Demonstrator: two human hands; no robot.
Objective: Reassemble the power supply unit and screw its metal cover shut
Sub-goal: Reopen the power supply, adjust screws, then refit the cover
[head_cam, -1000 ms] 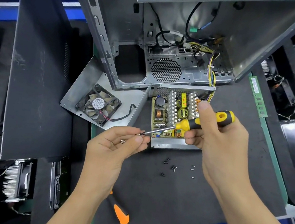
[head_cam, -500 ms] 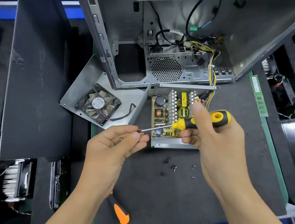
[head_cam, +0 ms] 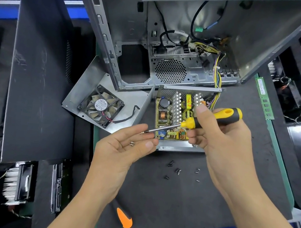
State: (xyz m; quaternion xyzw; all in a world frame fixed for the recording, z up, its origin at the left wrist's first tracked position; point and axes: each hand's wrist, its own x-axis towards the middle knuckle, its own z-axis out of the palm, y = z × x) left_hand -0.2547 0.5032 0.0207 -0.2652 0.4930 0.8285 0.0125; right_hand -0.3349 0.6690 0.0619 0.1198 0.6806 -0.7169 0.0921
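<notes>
At bench centre, head view: the open grey metal power supply unit (head_cam: 176, 117), circuit board exposed, lies against the front edge of the tilted silver computer chassis (head_cam: 175, 40), its bent grey metal cover (head_cam: 91, 90) with one black fan (head_cam: 101, 105) touching its left wall. Bare dark mat lies in front, strewn with about eight loose small screws (head_cam: 178, 171). Left hand (head_cam: 125, 149), palm up and fingers relaxed, cradles two brass screws (head_cam: 132, 144). Right hand (head_cam: 219, 141) grips one yellow-and-black screwdriver (head_cam: 212, 118), a screw on its tip.
</notes>
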